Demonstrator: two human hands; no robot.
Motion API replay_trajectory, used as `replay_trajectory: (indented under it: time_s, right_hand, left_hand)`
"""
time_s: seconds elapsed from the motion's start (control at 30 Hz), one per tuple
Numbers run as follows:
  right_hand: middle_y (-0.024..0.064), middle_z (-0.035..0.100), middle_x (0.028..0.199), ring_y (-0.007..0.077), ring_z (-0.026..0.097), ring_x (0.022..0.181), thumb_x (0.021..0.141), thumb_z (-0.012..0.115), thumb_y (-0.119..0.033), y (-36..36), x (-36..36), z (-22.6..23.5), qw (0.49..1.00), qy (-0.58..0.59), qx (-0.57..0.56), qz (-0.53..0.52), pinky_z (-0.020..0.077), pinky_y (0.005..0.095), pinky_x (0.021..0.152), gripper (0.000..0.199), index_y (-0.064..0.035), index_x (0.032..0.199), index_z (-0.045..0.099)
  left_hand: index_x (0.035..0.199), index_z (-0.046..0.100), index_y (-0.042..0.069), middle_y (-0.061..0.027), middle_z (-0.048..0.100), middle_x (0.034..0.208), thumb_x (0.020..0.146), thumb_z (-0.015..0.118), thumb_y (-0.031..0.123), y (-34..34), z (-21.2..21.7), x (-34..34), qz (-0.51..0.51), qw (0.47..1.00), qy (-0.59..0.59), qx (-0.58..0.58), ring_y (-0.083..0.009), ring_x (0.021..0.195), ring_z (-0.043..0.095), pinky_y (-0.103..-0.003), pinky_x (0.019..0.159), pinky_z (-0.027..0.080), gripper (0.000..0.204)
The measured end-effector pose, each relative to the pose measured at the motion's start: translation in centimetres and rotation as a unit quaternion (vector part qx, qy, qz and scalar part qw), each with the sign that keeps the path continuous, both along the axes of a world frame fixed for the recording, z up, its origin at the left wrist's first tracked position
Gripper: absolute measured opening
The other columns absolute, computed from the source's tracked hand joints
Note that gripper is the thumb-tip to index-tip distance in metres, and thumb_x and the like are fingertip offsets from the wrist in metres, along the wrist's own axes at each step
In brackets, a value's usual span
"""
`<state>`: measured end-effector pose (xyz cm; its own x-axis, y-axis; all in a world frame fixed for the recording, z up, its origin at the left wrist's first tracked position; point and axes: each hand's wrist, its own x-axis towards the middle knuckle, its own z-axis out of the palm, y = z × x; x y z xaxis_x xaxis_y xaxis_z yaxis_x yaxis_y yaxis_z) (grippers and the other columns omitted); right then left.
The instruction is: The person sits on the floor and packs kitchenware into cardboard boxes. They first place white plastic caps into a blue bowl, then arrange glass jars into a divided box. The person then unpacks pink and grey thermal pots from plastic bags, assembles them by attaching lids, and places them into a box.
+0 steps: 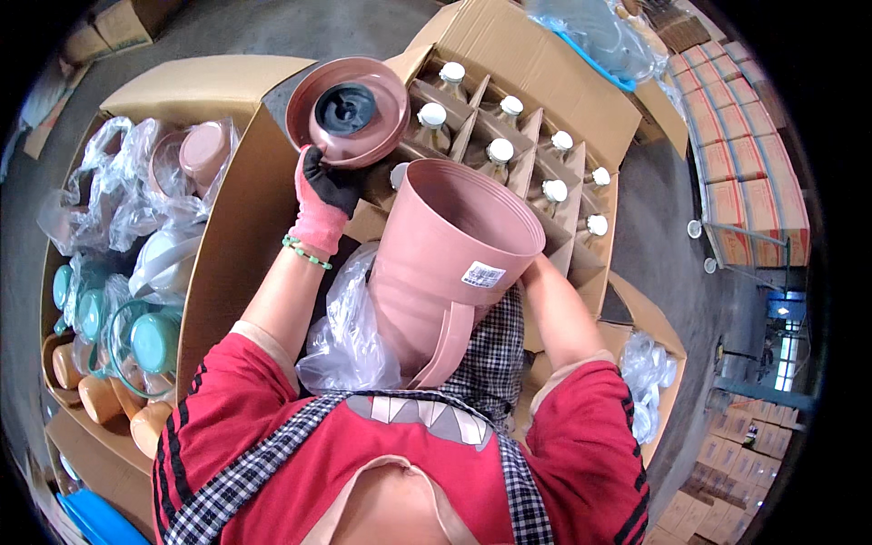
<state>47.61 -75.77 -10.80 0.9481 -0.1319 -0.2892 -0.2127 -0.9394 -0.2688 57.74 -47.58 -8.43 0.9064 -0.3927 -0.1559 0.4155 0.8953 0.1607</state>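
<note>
My left hand (324,195), in a pink and black glove, grips the rim of a round pink lid (350,109) with a dark centre cap and holds it up over the cartons. A tall pink plastic jug body (450,259) with a handle and a white sticker leans against my chest, its open mouth facing up. My right hand is hidden behind the jug; only the right forearm (559,309) shows, reaching to the jug's far side. A clear plastic bag (350,331) hangs beside the jug.
A divided carton (536,54) holds several glass liners with white caps. On the left, a carton (209,86) holds bagged pink, green and orange jug parts. Stacked orange-and-white boxes (745,163) stand at the right. More bags lie in a carton (668,363) at lower right.
</note>
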Motion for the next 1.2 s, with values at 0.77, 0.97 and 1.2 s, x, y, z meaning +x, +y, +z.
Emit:
replay_trajectory:
  time_s: [0.77,0.97,1.2]
  right_hand:
    - [0.0041,0.049,0.072,0.0096,0.047,0.058,0.074,0.064,-0.031,-1.2,-9.9,20.1,0.623,-0.474,0.579,-0.229,0.0379,0.0179,0.046,0.040,-0.0019,0.097,0.050]
    - [0.0045,0.053,0.103,0.0124,0.053,0.089,0.069,0.071,-0.015,4.1,-7.1,14.0,0.771,-0.419,0.472,-0.086,0.0411,0.0254,0.082,0.060,-0.0019,0.119,0.040]
    - [0.0029,0.057,0.078,0.0097,0.054,0.067,0.080,0.050,-0.049,3.8,-5.7,13.0,0.780,-0.224,0.565,-0.147,0.0445,0.0228,0.063,0.050,-0.0019,0.098,0.051]
  left_hand:
    - [0.107,0.041,0.010,-0.0160,0.030,0.130,0.086,0.039,0.033,-8.1,8.6,1.7,-0.236,0.818,-0.482,-0.208,-0.0366,0.112,0.034,-0.051,0.092,0.028,0.031]
    - [0.104,0.045,0.007,-0.0144,0.039,0.115,0.085,0.044,0.029,-7.4,12.4,1.6,-0.165,0.876,-0.435,-0.129,-0.0311,0.101,0.042,-0.044,0.087,0.034,0.030]
    - [0.100,0.049,0.003,-0.0125,0.050,0.099,0.083,0.049,0.025,-4.2,10.3,0.6,-0.133,0.919,-0.372,0.002,-0.0247,0.088,0.051,-0.035,0.081,0.041,0.028]
